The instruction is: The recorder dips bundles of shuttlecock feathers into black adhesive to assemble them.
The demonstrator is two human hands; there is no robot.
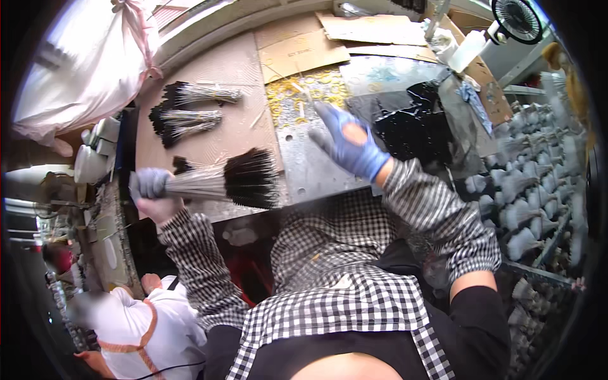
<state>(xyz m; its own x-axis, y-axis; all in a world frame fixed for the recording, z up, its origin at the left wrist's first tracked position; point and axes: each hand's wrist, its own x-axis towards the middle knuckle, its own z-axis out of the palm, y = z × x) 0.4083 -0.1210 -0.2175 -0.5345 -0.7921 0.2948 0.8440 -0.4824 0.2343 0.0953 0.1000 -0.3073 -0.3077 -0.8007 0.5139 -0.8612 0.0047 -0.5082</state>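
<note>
A thick bundle of thin brushes [250,180] with pale wire-like stems and black bristles lies sideways above the near left of the table. My left hand [154,189], in a grey-tipped glove, is closed around the stem ends, bristles pointing right. Over the metal plate [316,168] reaches my right hand [354,144], in a blue glove with grey fingertips and an opening on its back. Its visible fingers are stretched apart, with nothing seen between them. Just beyond those fingertips, many small yellow bands [297,95] are scattered on the plate.
Two tied brush bundles [199,95] lie at the far left of the board. Cardboard sheets [304,54] cover the back. Black plastic [418,120] lies right of the plate. A fan [516,20] stands far right, above racks of pale pieces [519,190]. Another person [142,329] is at lower left.
</note>
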